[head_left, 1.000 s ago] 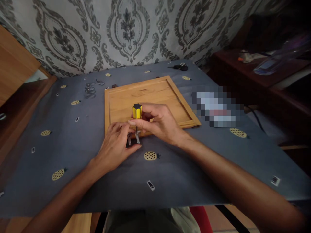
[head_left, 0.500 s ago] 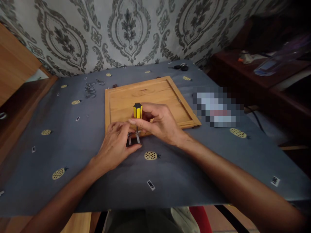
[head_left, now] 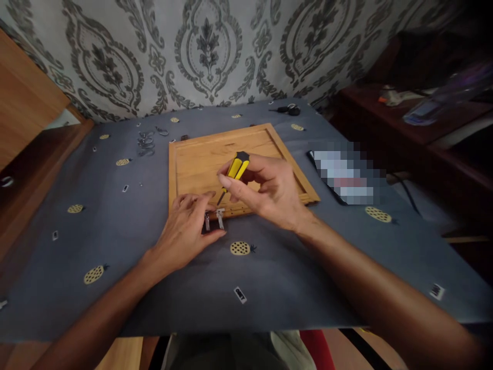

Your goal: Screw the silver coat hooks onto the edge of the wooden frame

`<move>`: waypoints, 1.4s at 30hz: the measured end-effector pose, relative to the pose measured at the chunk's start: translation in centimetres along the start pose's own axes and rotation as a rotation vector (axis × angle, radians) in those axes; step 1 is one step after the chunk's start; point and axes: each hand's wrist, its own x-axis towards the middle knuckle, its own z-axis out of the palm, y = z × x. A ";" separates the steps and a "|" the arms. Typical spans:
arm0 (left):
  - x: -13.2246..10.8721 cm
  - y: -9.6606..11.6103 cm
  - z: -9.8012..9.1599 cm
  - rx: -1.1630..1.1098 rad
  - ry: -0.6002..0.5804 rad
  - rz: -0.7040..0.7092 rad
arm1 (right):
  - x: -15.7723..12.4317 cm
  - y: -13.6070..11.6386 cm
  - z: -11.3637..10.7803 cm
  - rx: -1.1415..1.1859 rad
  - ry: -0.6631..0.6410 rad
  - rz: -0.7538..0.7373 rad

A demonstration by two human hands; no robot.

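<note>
My right hand is closed around the yellow and black handle of a screwdriver. The tool leans, its tip pointing down and left near a small metal fitting at the near edge of a framed wooden panel. Whether the tip touches the fitting I cannot tell. My left hand rests at the panel's near left corner, fingers on the wood and thumb below, curled round the fitting. Part of the fitting is hidden by those fingers.
Several loose metal pieces lie at the back left of the blue tablecloth. A phone-like slab, blurred out, lies right of the panel. Scissors sit near the back edge. A wooden cabinet stands left, dark furniture right.
My right hand has moved a little up and right, and the screwdriver went from upright on the fitting to tilted with its tip raised. My left hand stays in place.
</note>
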 end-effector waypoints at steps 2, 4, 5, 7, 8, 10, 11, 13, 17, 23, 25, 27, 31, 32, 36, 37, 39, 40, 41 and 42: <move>0.0 0.0 0.1 -0.001 0.000 0.005 | 0.0 0.0 -0.1 0.012 0.023 0.011; 0.0 0.0 0.1 0.009 0.000 0.008 | 0.0 0.1 -0.1 0.000 0.032 0.017; 0.0 0.0 0.1 0.016 0.003 0.009 | 0.0 0.1 -0.1 -0.006 0.030 0.020; 0.0 -0.1 0.0 0.025 0.011 0.013 | -0.1 0.1 0.0 -0.015 0.021 0.019; 0.0 -0.1 -0.2 0.026 0.018 0.014 | -0.1 0.1 0.0 -0.023 0.019 0.018; 0.0 -0.3 -0.6 0.018 0.039 0.006 | -0.2 0.2 0.1 -0.043 0.016 0.023; 0.0 -0.5 -0.9 0.011 0.058 -0.005 | -0.3 0.2 0.1 -0.052 0.012 0.028; 0.0 -0.9 -1.7 -0.013 0.101 -0.032 | -0.4 0.4 0.3 -0.059 -0.004 0.038; -0.2 -1.8 -3.3 -0.087 0.171 -0.116 | -0.7 0.8 0.9 -0.053 -0.035 0.042; -0.7 -2.7 -3.5 -0.118 0.168 -0.143 | -0.8 0.9 1.4 -0.011 -0.039 0.056; -0.8 -2.9 -3.2 -0.105 0.170 -0.124 | -0.8 0.9 1.5 0.005 -0.037 0.080; -0.8 -2.9 -3.0 -0.096 0.178 -0.109 | -0.9 1.0 1.6 0.013 -0.043 0.100; -0.8 -3.0 -2.9 -0.100 0.182 -0.109 | -1.0 1.2 1.7 0.010 -0.059 0.103; -0.9 -3.0 -2.9 -0.099 0.179 -0.112 | -1.0 1.2 1.7 0.006 -0.060 0.101; -0.9 -3.0 -2.8 -0.078 0.160 -0.129 | -1.0 1.2 1.7 -0.003 -0.061 0.105; -0.9 -3.0 -2.8 -0.076 0.158 -0.135 | -1.0 1.2 1.7 -0.003 -0.062 0.107; -0.9 -2.9 -2.8 -0.075 0.155 -0.141 | -1.0 1.3 1.7 -0.002 -0.061 0.111; -0.9 -2.9 -2.8 -0.076 0.152 -0.143 | -1.0 1.3 1.7 -0.001 -0.060 0.116; -0.9 -2.9 -2.8 -0.079 0.149 -0.145 | -1.0 1.3 1.7 0.001 -0.061 0.121; -0.9 -3.0 -2.8 -0.081 0.145 -0.144 | -1.0 1.3 1.7 0.003 -0.061 0.127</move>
